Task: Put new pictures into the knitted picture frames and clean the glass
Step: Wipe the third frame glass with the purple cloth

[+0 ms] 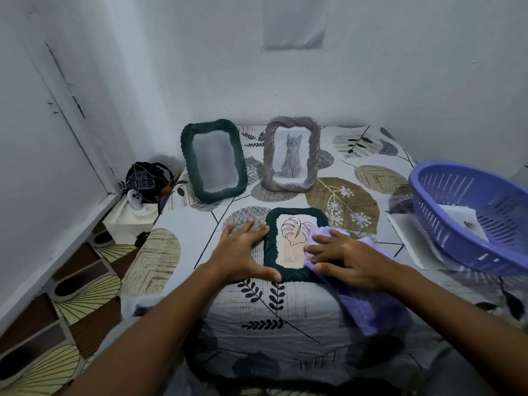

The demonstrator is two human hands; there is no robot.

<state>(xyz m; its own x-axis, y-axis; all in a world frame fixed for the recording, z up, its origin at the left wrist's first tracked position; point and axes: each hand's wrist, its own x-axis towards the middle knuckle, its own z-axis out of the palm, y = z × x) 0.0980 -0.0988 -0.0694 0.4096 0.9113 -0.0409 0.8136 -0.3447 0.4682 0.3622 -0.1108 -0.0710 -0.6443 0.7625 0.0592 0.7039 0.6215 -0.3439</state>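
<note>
**Wiping the glass of the flat frame**

Nearest to us, our two forearms reach out over the bed (257, 315), whose leaf-print sheet carries everything. Our left hand (243, 250) lies beside the dark green frame (270, 252), fingers (258, 228) straight and spread along its left edge, thumb hooked at the near corner, steadying it without curling round it. Our right hand (347, 260) presses a purple cloth (371, 307) flat onto the right half of the glass, fingers extended and slightly apart; the cloth trails back toward us. The frame lies flat and already shows a leaf drawing (293, 228), so we judge the step in hand is cleaning.

Beyond it stand two more frames, upright and leaning back: an empty dark green frame (213, 161) on the left and a grey frame (291, 154) holding a kitten picture on the right. A purple basket (463, 212) sits tilted at the far right with paper inside, resting on a white sheet.

Risks, as we see them: the bed is soft, so hard pressure could flex or crack the glass. The left hand merely rests, so a strong wipe could slide the frame. The trailing cloth may snag the knitted border. A wide sweep could topple the standing frames.
</note>
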